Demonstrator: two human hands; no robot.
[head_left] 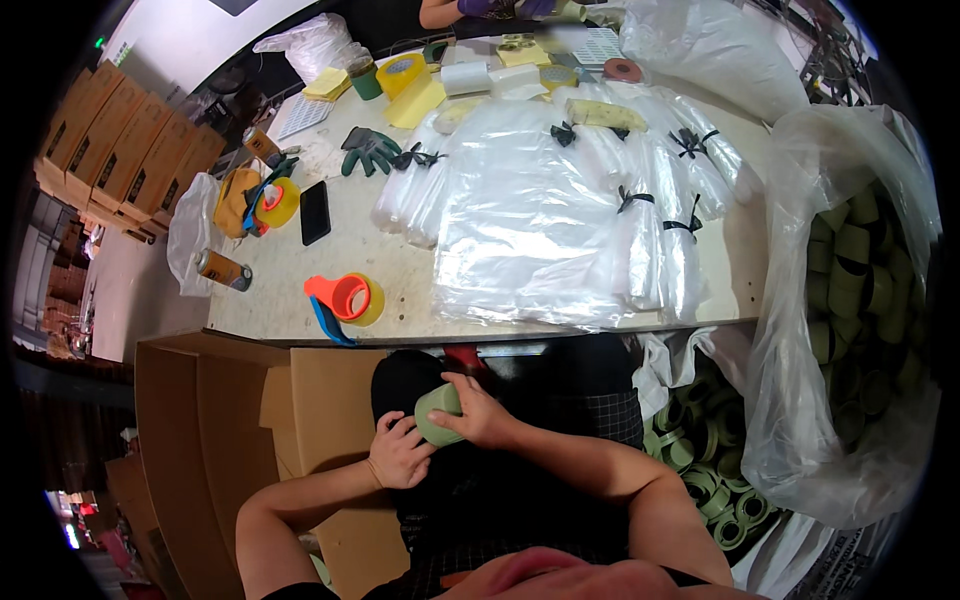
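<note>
Over my lap I hold a light green, short cylindrical piece (438, 414), perhaps plastic. My right hand (484, 414) is closed round its right side, with the fingers along the top and side. My left hand (402, 454) meets its lower left side with curled fingers. Part of the piece is hidden behind my fingers. Below my right arm, similar green ring-shaped pieces (722, 500) lie heaped in a bag. To the left of my lap stands an open cardboard box (212, 460).
The table (270, 312) ahead bears a stack of clear plastic bags (530, 215), tied bag bundles (645, 250), an orange tape dispenser (345, 298), a phone (315, 213), a glove (370, 151) and a can (223, 270). At right a large plastic sack (790, 400) holds green pieces. Someone's gloved hands (505, 8) show beyond.
</note>
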